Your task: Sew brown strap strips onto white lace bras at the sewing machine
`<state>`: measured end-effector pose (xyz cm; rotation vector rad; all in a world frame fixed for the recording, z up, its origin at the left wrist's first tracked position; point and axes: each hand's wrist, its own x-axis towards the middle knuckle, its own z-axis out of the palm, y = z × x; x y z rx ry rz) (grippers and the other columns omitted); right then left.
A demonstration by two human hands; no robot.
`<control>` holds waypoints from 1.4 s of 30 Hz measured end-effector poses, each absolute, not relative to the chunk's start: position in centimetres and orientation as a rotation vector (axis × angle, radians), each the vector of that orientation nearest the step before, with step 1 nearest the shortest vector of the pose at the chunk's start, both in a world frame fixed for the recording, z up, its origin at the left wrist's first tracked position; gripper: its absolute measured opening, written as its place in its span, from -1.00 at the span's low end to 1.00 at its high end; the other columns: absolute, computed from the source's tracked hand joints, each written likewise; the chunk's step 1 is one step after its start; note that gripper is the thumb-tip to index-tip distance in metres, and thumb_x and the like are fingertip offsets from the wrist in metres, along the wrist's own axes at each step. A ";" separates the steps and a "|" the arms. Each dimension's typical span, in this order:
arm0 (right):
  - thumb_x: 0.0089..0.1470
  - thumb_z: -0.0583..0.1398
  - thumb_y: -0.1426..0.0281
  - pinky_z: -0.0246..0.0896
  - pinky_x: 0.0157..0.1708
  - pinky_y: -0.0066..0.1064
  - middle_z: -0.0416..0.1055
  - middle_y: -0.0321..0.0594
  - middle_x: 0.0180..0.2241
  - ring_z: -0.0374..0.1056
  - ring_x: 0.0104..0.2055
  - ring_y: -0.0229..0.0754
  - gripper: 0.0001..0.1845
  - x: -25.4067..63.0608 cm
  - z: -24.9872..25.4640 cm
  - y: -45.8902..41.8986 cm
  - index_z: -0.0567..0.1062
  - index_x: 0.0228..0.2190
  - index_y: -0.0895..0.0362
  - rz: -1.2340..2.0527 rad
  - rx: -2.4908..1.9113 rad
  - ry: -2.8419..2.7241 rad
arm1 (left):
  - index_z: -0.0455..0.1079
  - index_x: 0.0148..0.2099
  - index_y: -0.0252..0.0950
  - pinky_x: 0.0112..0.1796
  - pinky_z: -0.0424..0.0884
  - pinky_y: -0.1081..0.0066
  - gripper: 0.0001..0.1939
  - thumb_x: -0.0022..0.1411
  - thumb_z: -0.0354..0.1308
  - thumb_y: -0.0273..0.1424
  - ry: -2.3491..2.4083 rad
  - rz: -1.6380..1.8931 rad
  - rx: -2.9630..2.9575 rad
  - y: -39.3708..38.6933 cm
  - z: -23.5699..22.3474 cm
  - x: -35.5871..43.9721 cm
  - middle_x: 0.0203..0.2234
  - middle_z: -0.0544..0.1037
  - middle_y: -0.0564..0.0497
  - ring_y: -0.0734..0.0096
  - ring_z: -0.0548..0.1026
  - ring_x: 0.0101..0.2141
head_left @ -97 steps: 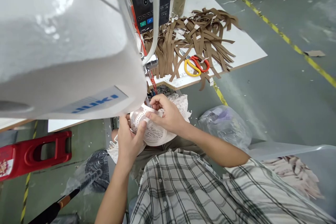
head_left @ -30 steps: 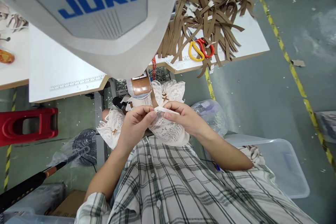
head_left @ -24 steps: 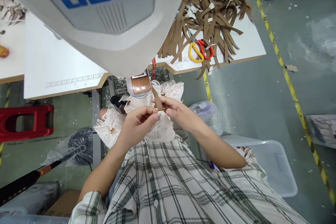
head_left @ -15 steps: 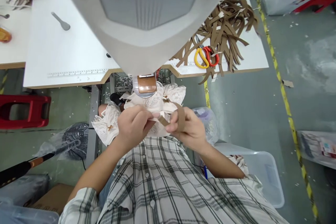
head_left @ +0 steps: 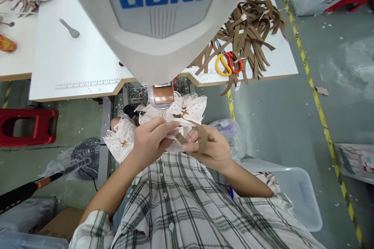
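My left hand (head_left: 153,138) is closed, thumb and fingers pinching the edge of a white lace garment (head_left: 193,107). A brown fabric strip (head_left: 201,136) loops around the fingers of my right hand (head_left: 212,146), which is closed on it. One end of the strip points toward my left fingertips; its other part runs up to the garment. Small brown bows sit on the lace. The garment lies under the head of a white JUKI sewing machine (head_left: 163,42), which hides the needle area. More white lace (head_left: 122,138) drapes at the left.
A pile of brown strips (head_left: 248,31) lies on the white table (head_left: 78,54) at the right, with red and yellow scissors (head_left: 228,63) on it. A grey spoon-shaped tool (head_left: 70,29) rests at left. A clear bin (head_left: 304,198) stands right of me, a red stool (head_left: 43,126) left.
My left fingers have shifted slightly up and right along the garment's edge. The right hand keeps the strip and has moved a little. The camera view has tilted slightly.
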<state>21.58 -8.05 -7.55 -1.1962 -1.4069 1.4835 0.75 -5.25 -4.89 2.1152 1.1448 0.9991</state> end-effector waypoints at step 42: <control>0.17 0.22 0.44 0.21 -0.32 -0.46 0.52 -0.31 -0.40 0.40 -0.32 -0.30 -0.84 20.1 -6.2 -3.3 0.59 -0.42 0.09 0.914 -1.302 -1.979 | 0.38 -0.37 -0.28 -0.43 0.14 0.43 -0.76 0.40 0.06 -0.40 1.395 0.755 1.971 -6.6 -6.8 2.5 -0.56 0.31 0.10 0.47 0.29 -0.49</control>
